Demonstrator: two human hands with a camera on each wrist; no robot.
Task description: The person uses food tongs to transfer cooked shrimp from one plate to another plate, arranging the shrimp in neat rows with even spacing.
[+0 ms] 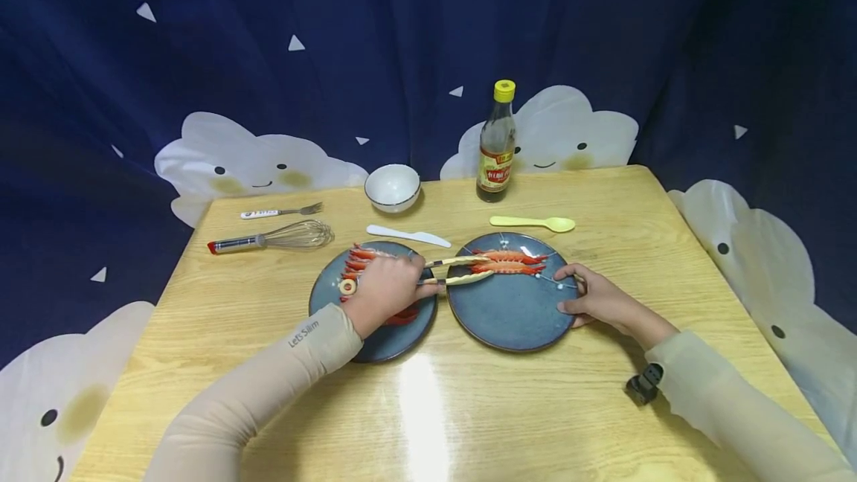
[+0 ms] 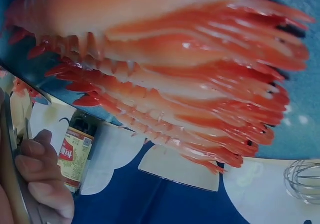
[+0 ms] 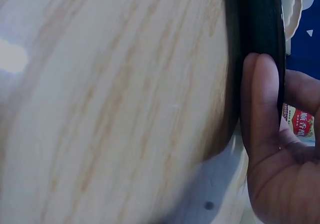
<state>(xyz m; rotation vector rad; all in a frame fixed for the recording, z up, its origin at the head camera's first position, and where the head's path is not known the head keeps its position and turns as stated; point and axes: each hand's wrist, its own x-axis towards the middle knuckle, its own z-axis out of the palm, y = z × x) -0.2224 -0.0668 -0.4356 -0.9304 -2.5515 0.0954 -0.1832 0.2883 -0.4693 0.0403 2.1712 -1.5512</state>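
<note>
My left hand (image 1: pixel 390 285) grips a pair of tongs (image 1: pixel 472 279) with cream-coloured tips, their ring end pointing left. The tips lie over a blue-grey plate (image 1: pixel 512 318) on the right, at the left ends of red-and-white shrimp (image 1: pixel 509 268); whether they pinch one I cannot tell. Under my left forearm and hand is a matching plate (image 1: pixel 402 352) with several shrimp in a row, partly hidden; the left wrist view shows these shrimp (image 2: pixel 175 83) close up. My right hand (image 1: pixel 599 296) pinches the right plate's right rim, fingers and thumb on either side of it (image 3: pixel 260 23).
Behind the plates lie a white knife (image 1: pixel 408 236) and a yellow spoon (image 1: pixel 532 223). A white bowl (image 1: pixel 393 188) and a yellow-capped sauce bottle (image 1: pixel 495 162) stand at the table's back edge. A whisk (image 1: pixel 294 235) and a fork (image 1: pixel 281 211) lie at the left.
</note>
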